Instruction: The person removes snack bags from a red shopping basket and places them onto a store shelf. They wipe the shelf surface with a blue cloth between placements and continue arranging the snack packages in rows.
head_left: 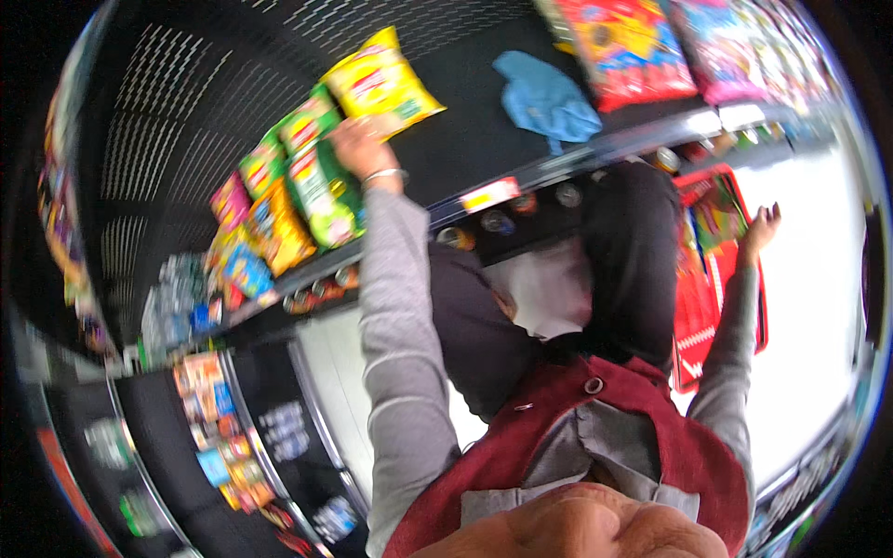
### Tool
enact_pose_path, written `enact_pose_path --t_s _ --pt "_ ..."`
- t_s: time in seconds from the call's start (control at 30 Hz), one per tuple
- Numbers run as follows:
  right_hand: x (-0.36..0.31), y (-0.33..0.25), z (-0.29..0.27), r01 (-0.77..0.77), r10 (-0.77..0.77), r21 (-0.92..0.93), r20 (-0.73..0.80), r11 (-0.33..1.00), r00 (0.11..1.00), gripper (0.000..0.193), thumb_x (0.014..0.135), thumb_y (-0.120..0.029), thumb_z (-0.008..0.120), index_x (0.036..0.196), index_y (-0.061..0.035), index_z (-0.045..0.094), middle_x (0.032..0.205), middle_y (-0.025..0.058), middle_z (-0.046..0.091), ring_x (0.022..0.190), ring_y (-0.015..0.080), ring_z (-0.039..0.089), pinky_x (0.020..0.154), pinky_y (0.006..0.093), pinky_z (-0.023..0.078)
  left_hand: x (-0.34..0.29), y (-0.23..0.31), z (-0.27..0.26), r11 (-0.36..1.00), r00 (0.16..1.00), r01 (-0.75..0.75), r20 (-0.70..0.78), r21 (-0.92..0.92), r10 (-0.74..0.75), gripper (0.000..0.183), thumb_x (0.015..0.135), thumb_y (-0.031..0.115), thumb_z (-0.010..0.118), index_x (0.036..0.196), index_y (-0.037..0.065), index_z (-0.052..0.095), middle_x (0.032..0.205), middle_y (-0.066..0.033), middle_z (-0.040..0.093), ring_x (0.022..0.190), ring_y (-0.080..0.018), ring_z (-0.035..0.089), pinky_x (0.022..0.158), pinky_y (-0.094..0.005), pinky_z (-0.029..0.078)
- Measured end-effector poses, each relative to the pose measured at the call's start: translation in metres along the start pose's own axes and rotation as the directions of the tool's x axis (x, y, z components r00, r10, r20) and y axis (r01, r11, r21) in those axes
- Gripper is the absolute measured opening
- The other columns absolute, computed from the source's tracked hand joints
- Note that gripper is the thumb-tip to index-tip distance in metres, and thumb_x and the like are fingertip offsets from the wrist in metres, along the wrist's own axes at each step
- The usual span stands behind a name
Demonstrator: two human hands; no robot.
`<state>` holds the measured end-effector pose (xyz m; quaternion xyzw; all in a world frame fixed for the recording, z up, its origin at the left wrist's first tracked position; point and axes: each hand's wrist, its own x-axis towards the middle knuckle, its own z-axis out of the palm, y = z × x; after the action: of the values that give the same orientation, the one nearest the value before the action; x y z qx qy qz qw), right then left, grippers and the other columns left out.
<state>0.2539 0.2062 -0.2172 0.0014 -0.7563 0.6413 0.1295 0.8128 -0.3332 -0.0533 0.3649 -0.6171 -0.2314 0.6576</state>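
Observation:
My left hand [367, 149] reaches to the black shelf, its fingers closed at the lower edge of a yellow bag of chips [377, 84]. That bag leans at a tilt beside a row of upright snack bags. Closest to my wrist is a green chip bag [321, 191], with an orange snack bag [279, 228] further left. On the right, my right hand [763, 228] is beside a red shopping basket [752, 307], fingers apart and nothing seen in them. A green and yellow packet [718, 219] lies in the basket.
A crumpled blue cloth or bag [547, 100] lies on the shelf, right of the yellow bag. Large red candy bags [633, 51] stand beyond it. The shelf's front rail [595, 153] runs above my knees, with can tops below. Water bottles [177, 298] stand at the left.

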Motion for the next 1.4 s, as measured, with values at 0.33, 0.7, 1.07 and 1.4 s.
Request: enact_pose_path --t_s 0.33,0.7,1.07,1.4 --pt "-0.22 -0.353 0.191 0.019 -0.587 0.638 0.697 0.77 0.412 0.024 0.099 -0.004 0.058 0.122 0.0025 0.062 0.123 0.0103 0.067 0.114 0.0172 0.063 0.101 0.0292 0.047 -0.001 0.004 0.025 0.862 0.984 0.106 -0.18 0.496 -0.018 0.041 0.093 0.029 0.055 0.106 -0.011 0.057 0.103 -0.0325 0.062 0.099 -0.0491 0.059 0.089 -0.0548 0.045" --pt "-0.346 -0.309 0.284 0.042 -0.525 0.544 0.824 0.838 -0.213 0.02 0.095 0.007 0.059 0.114 0.0019 0.064 0.115 0.0075 0.066 0.109 0.0144 0.062 0.095 0.0276 0.051 0.002 -0.038 0.028 0.768 0.99 0.134 -0.059 0.626 -0.125 0.035 0.097 0.027 0.053 0.091 -0.003 0.068 0.118 -0.0332 0.061 0.111 -0.0464 0.056 0.101 -0.0547 0.041" --pt "-0.344 -0.322 0.28 0.31 -0.523 0.559 0.829 0.769 -0.199 0.023 0.093 0.009 0.059 0.112 0.0001 0.067 0.116 0.0109 0.068 0.107 0.0191 0.067 0.092 0.03 0.055 0.017 -0.029 0.016 0.851 0.944 0.314 -0.045 0.421 -0.326 0.064 0.097 0.029 0.057 0.14 -0.016 0.04 0.137 -0.0351 0.051 0.128 -0.045 0.049 0.112 -0.0466 0.037" --pt "-0.335 -0.281 0.344 0.357 -0.625 0.604 0.777 0.712 -0.067 0.044 0.101 -0.004 0.055 0.143 -0.014 0.05 0.146 0.0115 0.054 0.133 0.0247 0.054 0.111 0.0382 0.047 0.019 -0.056 0.027 0.917 0.953 0.285 0.017 0.28 -0.302 0.058 0.097 0.029 0.056 0.135 -0.014 0.043 0.126 -0.0354 0.057 0.119 -0.048 0.056 0.102 -0.048 0.044"
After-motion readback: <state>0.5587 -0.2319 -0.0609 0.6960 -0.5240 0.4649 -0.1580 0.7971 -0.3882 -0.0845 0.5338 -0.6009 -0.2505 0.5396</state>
